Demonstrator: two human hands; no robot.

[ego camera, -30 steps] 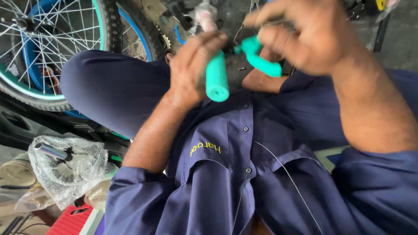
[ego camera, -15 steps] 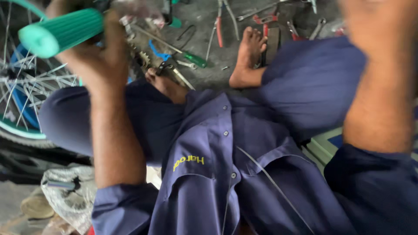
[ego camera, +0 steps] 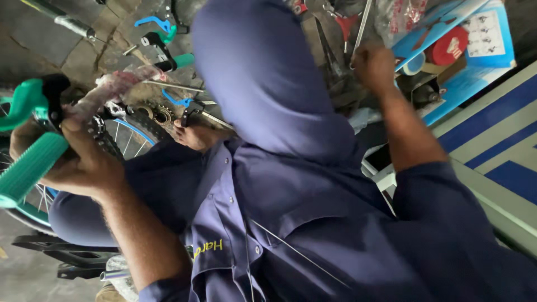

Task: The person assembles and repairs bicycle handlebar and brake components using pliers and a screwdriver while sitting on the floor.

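Observation:
My left hand (ego camera: 84, 162) is closed around a green ribbed handlebar grip (ego camera: 31, 168) at the left edge. A green brake lever (ego camera: 22, 103) on a black clamp sits just above it. The bar carries a wrapped stem (ego camera: 120, 86) that runs toward a bicycle wheel (ego camera: 126, 137) and sprocket (ego camera: 156, 114). My right hand (ego camera: 373, 66) is stretched out to the upper right, fist closed on a thin silver rod (ego camera: 362, 25) among the tools. My raised knee in blue cloth (ego camera: 263, 78) fills the middle and hides the floor behind it.
A second green grip with a black lever (ego camera: 168, 56) and a blue lever (ego camera: 154, 22) lie on the floor above the wheel. A blue carton (ego camera: 475, 72) with a red tin (ego camera: 450, 47) stands at the upper right. A blue and white board (ego camera: 498, 145) runs along the right.
My left hand has carried the green grip down to the left edge. My right hand has reached out to the tools at the upper right. The view has swung right.

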